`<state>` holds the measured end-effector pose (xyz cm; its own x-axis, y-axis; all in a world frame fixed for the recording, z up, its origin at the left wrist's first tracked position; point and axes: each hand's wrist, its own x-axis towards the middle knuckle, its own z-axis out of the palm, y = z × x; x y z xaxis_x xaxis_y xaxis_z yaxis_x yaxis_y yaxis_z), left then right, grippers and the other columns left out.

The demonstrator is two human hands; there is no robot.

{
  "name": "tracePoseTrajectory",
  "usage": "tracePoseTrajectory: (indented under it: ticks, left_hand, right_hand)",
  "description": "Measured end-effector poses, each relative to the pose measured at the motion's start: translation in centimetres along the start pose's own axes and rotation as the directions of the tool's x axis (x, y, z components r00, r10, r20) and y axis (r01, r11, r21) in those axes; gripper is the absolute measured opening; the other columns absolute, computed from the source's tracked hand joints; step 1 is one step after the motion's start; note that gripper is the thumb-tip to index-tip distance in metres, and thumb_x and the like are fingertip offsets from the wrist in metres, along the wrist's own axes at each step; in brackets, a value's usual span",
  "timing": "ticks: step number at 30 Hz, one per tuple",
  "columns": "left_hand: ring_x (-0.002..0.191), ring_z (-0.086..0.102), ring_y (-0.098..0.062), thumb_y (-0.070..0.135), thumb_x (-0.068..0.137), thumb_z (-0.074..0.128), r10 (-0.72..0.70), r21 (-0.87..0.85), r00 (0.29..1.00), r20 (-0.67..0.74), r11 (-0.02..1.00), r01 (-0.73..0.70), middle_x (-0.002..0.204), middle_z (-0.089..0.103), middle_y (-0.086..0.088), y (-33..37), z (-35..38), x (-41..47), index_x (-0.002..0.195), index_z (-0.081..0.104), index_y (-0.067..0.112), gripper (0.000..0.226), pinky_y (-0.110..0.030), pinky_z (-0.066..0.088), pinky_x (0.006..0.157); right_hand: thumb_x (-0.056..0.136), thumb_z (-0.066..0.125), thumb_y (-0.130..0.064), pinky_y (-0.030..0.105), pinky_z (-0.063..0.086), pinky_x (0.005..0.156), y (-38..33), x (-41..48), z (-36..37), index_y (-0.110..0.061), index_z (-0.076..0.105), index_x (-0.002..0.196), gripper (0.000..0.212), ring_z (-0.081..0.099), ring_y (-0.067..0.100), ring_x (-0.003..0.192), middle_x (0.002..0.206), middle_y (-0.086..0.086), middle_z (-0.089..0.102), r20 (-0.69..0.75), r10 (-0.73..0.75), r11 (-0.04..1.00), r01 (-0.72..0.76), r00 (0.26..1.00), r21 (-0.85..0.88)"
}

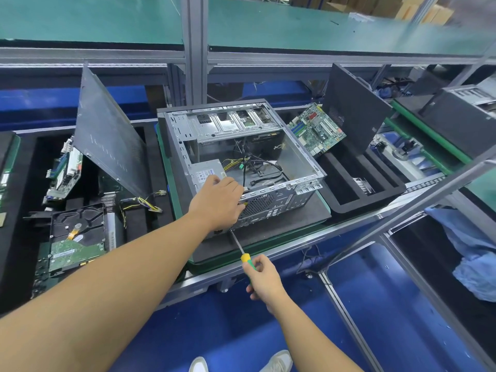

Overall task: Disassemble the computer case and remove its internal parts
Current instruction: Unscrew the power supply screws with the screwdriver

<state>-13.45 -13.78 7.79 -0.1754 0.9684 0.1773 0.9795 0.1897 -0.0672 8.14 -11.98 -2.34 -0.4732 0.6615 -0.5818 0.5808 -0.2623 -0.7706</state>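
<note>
Head view. Nearest the camera, the left forearm runs from the lower left corner up to the left hand [218, 201], which sits on the upper rear edge of the computer case [296, 159], fingers curled down over the rim in a grasp. The right hand [264, 280], lower and nearer the bench edge, is clenched round the green and yellow handle of a screwdriver [241, 250]. The shaft slants up and left, and its tip meets the lower rear corner of the case, just under the left hand. Whether the tip sits in a screw cannot be told.

The case lies on its side at the middle of the bench on a black mat [271, 232], open side up. Inside, a grey power supply [205, 170] sits at the near left corner, touching the left hand. Loose cables [251, 163] lie across the case floor. A bare metal drive cage [228, 122] occupies the far end.

To the left, a grey side panel [107, 132] stands tilted. A hard drive [77, 237] lies circuit side up near its foot. To the right, a green motherboard [316, 128] leans just beside the case, next to a dark panel [354, 114] standing on edge. A black foam tray [349, 204] lies in front of them.
</note>
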Motion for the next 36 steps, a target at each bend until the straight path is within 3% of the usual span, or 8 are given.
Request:
tracePoseTrajectory:
  ticks: [3, 6, 9, 14, 20, 26, 32, 36]
  left_hand:
    - [0.115, 0.049, -0.02, 0.047, 0.1, 0.04, 0.001, 0.008, 1.0, -0.009, 1.0, -0.001, 0.112, 0.06, 0.0, 0.0, 0.1, 0.0, 0.111, 0.055, 0.017, 0.036, -0.042, 0.031, 0.1]
    - [0.115, 0.049, -0.02, 0.047, 0.1, 0.041, 0.004, 0.013, 1.0, -0.011, 1.0, -0.004, 0.112, 0.06, 0.0, 0.0, 0.1, 0.0, 0.11, 0.055, 0.017, 0.035, -0.042, 0.03, 0.1]
    - [0.114, 0.049, -0.019, 0.047, 0.1, 0.041, 0.003, 0.006, 1.0, -0.012, 1.0, -0.003, 0.112, 0.06, 0.0, 0.0, 0.0, 0.0, 0.11, 0.055, 0.017, 0.034, -0.042, 0.03, 0.1]
    - [0.113, 0.049, -0.02, 0.046, 0.099, 0.042, 0.005, 0.004, 1.0, -0.024, 1.0, -0.005, 0.111, 0.061, 0.0, 0.0, 0.1, -0.1, 0.109, 0.055, 0.017, 0.034, -0.042, 0.031, 0.098]
    - [0.113, 0.049, -0.02, 0.048, 0.1, 0.041, 0.005, 0.028, 1.0, -0.018, 1.0, -0.004, 0.112, 0.061, 0.0, 0.0, 0.1, -0.1, 0.11, 0.055, 0.017, 0.036, -0.042, 0.031, 0.098]
    - [0.114, 0.05, -0.02, 0.047, 0.1, 0.04, 0.006, 0.026, 1.0, -0.012, 1.0, -0.006, 0.112, 0.061, 0.0, 0.0, 0.1, -0.1, 0.11, 0.055, 0.017, 0.035, -0.042, 0.032, 0.098]
    - [0.114, 0.05, -0.02, 0.047, 0.099, 0.041, 0.002, 0.02, 1.0, -0.016, 1.0, -0.002, 0.112, 0.061, 0.0, 0.0, 0.1, 0.0, 0.109, 0.055, 0.017, 0.035, -0.042, 0.031, 0.099]
    - [0.115, 0.049, -0.02, 0.047, 0.099, 0.04, 0.002, 0.014, 1.0, -0.009, 1.0, -0.002, 0.112, 0.06, 0.0, 0.0, 0.1, 0.0, 0.11, 0.055, 0.018, 0.035, -0.042, 0.03, 0.099]
  right_hand:
    - [0.095, 0.059, -0.041, 0.024, 0.04, 0.04, 0.1, 0.0, -0.1, -0.02, 0.049, 0.093, 0.024, 0.051, 0.01, 0.044, 0.08, 0.0, 0.059, -0.066, -0.079, 0.973, 0.063, 0.995, -0.223]
    - [0.099, 0.052, -0.044, 0.026, 0.041, 0.043, -0.6, 0.0, -0.1, -0.012, 0.059, 0.097, 0.033, 0.05, 0.011, 0.046, 0.074, 0.004, 0.065, 0.01, 0.067, 0.995, -0.066, 0.998, -0.072]
    - [0.105, 0.038, -0.03, 0.026, 0.042, 0.047, -1.1, 0.0, -0.1, -0.005, 0.065, 0.098, 0.037, 0.053, 0.017, 0.051, 0.074, 0.007, 0.071, 0.154, 0.206, 0.969, -0.223, 0.966, 0.109]
    - [0.105, 0.044, -0.025, 0.031, 0.05, 0.053, -0.7, 0.0, -0.6, -0.005, 0.064, 0.096, 0.03, 0.058, 0.018, 0.059, 0.072, 0.006, 0.066, 0.165, 0.128, 0.968, -0.159, 0.978, 0.194]
    - [0.097, 0.062, -0.033, 0.033, 0.056, 0.056, 0.5, 0.2, -0.8, -0.012, 0.056, 0.089, 0.023, 0.062, 0.019, 0.058, 0.076, 0.005, 0.061, 0.044, 0.057, 0.986, -0.063, 0.997, 0.157]
    - [0.093, 0.065, -0.028, 0.026, 0.036, 0.042, 0.7, 0.4, -0.5, -0.015, 0.052, 0.09, 0.018, 0.05, 0.015, 0.049, 0.08, 0.003, 0.053, -0.044, -0.082, 0.995, 0.079, 0.996, -0.069]
    - [0.102, 0.046, -0.029, 0.027, 0.039, 0.045, -0.4, 0.6, -0.6, -0.005, 0.067, 0.1, 0.032, 0.053, 0.016, 0.052, 0.078, 0.008, 0.071, 0.183, 0.177, 0.965, -0.207, 0.967, 0.16]
    - [0.099, 0.045, -0.021, 0.028, 0.043, 0.045, -0.2, 0.6, -0.3, -0.007, 0.067, 0.094, 0.027, 0.055, 0.018, 0.054, 0.072, 0.005, 0.068, 0.186, 0.136, 0.975, -0.165, 0.973, 0.148]
